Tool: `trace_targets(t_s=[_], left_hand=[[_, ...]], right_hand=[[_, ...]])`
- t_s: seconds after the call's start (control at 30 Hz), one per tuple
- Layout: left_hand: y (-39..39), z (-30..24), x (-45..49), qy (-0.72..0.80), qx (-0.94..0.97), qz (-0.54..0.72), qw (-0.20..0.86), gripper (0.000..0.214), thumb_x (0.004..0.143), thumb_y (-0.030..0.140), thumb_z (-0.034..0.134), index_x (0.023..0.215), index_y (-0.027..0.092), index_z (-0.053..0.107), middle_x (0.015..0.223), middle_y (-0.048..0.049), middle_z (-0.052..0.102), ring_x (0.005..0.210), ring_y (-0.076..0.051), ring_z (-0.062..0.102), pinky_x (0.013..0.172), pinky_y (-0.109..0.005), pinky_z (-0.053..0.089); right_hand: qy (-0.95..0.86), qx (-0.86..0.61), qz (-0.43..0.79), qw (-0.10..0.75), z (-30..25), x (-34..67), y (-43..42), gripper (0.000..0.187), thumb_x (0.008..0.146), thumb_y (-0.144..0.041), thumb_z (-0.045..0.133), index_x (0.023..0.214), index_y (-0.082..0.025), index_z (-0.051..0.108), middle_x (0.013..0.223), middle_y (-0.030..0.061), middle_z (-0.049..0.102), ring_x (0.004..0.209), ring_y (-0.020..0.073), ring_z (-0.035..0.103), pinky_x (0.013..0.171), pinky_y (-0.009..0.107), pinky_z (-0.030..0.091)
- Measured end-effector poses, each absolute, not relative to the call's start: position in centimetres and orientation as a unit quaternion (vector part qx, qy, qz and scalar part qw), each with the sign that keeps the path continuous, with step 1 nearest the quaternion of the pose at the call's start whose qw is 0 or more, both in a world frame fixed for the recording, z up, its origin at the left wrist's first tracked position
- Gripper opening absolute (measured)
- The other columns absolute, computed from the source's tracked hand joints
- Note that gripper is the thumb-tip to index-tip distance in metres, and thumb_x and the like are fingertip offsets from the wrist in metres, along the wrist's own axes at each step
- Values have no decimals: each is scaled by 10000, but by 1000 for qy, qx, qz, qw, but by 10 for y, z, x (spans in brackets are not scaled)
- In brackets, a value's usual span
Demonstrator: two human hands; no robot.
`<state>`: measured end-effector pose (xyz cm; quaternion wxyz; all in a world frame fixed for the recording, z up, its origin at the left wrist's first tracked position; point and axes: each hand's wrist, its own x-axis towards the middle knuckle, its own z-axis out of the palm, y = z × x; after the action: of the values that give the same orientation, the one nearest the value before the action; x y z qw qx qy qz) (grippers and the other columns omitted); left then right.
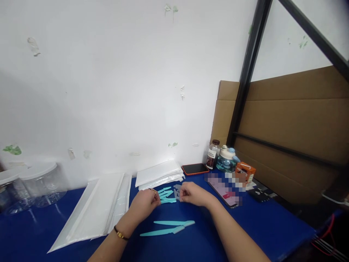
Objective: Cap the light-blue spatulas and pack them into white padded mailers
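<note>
My left hand (145, 202) is closed, its fingertips pinching the near end of a turquoise eyebrow razor (169, 200). Just behind it lie several more turquoise eyebrow razors (165, 193), partly covered by that hand. Across a small gap, my right hand (194, 194) has its fingers pressed together beside some clear plastic caps (177, 190). What sits between those fingers is too small to make out. Nearer to me, two long turquoise eyebrow razors (174, 222) rest on the blue tabletop (163, 251), touching near their right ends.
White padded mailers (95, 207) lie at left, with another stack (158, 173) behind my hands. Clear lidded jars (43, 185) stand far left. At right are an orange-edged phone (195, 169), another phone (223, 191), a brown-capped bottle (212, 154), a blue jug (226, 160) and an orange box (245, 171).
</note>
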<state>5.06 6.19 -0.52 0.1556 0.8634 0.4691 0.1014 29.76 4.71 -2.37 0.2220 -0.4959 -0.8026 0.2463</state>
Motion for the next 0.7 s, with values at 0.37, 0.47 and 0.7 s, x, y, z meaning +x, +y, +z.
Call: trace_targets(t_s=[0.37, 0.47, 0.7], left_hand=[[48, -1, 56, 415, 877, 125, 207, 229, 699, 403, 609, 861, 244, 638, 890, 12, 637, 793, -148, 566, 656, -217, 381], [38, -2, 63, 375, 893, 68, 240, 254, 625, 411, 673, 826, 257, 654, 832, 32, 640, 728, -134, 558, 579, -203, 355], [42, -8, 65, 425, 876, 46, 224, 122, 697, 335, 587, 739, 234, 642, 694, 33, 649, 628, -122, 548, 522, -215, 305]], right_hand=[[-805, -475, 333, 124, -9, 307, 35, 249, 577, -356, 753, 721, -167, 678, 620, -35, 586, 555, 103, 522, 482, 179, 366], [-822, -459, 336, 32, -7, 302, 29, 263, 510, -344, 783, 692, -182, 682, 568, -55, 570, 486, 90, 496, 425, 178, 329], [-814, -474, 326, 82, -14, 300, 33, 158, 615, -290, 726, 707, -173, 675, 581, -39, 579, 503, 93, 510, 446, 174, 346]])
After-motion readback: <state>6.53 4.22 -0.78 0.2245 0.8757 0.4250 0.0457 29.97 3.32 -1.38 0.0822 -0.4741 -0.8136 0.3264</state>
